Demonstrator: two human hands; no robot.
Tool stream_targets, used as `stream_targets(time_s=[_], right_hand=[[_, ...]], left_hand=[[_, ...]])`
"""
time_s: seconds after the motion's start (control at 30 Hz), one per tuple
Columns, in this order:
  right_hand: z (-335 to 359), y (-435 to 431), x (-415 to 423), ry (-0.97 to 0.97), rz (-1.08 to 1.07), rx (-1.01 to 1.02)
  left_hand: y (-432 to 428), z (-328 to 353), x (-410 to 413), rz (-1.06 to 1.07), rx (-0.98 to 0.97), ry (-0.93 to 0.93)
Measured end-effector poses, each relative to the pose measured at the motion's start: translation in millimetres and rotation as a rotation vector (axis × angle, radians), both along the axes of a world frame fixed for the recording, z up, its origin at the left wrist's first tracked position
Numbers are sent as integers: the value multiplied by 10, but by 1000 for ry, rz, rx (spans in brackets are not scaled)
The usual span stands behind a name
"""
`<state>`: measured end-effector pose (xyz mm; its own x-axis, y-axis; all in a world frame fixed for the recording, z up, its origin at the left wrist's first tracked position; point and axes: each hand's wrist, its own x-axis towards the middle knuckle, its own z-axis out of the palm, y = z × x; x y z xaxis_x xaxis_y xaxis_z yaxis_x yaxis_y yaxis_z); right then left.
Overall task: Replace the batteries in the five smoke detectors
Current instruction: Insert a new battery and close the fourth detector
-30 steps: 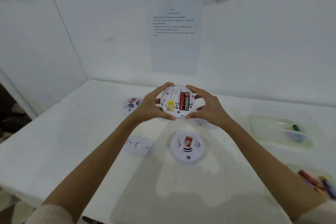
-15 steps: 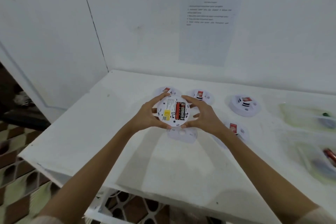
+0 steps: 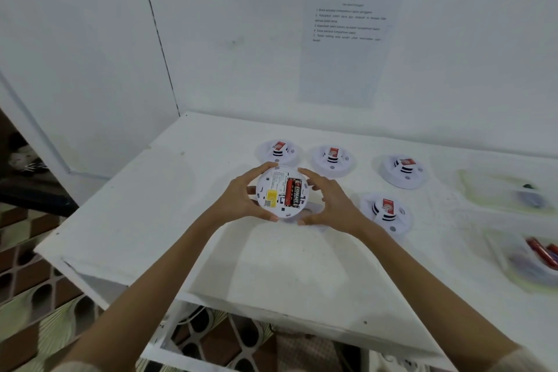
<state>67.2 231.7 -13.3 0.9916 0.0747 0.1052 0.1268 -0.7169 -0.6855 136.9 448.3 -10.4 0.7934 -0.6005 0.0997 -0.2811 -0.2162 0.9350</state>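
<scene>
I hold a round white smoke detector [image 3: 279, 195] above the table with its back facing me. Its open bay shows red and black batteries [image 3: 293, 192] beside a yellow sticker. My left hand [image 3: 241, 198] grips its left rim and my right hand [image 3: 327, 204] grips its right rim. Several other white detectors lie face up on the table: one [image 3: 278, 151] at the back, a second [image 3: 332, 160] beside it, a third [image 3: 403, 171] further right, another [image 3: 387, 212] by my right wrist. A white cover plate [image 3: 311, 211] lies partly hidden under the held detector.
The white table [image 3: 145, 220] stands in a corner of white walls, with its front edge near me. A clear tray [image 3: 498, 190] at the right holds dark batteries. A nearer clear tray [image 3: 525, 269] holds red batteries. A printed sheet [image 3: 347, 39] hangs on the back wall.
The view has swung left and down, so more detectors and the table's left edge show. Both hands keep the same hold on the detector, now lower over the table.
</scene>
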Motion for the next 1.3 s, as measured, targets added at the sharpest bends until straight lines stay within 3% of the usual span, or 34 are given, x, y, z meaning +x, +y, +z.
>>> stream_targets(time_s=[0.27,0.4,0.6,0.77,0.87,1.03,1.3], right_hand=[[-83,-80,6,172,-29,-247],[-36,-62,10,168,-28,-310],[-14,-54,-24,-40,-161,-208],[165,-58,37,-349,-306,-65],[382,21,23,-445,-190,92],[454,266,-2,-518,98,-174],[310,293,33,-635,128,-362]], left_hand=[[83,146,64,13,-48,19],[166,179,83,13,-25,12],[253,165,82,15,-5,19],[250,187,81,21,-14,7],[215,227,84,13,-27,-7],[101,336,22,-14,-69,-79],[84,324,-37,-33,-80,-112]])
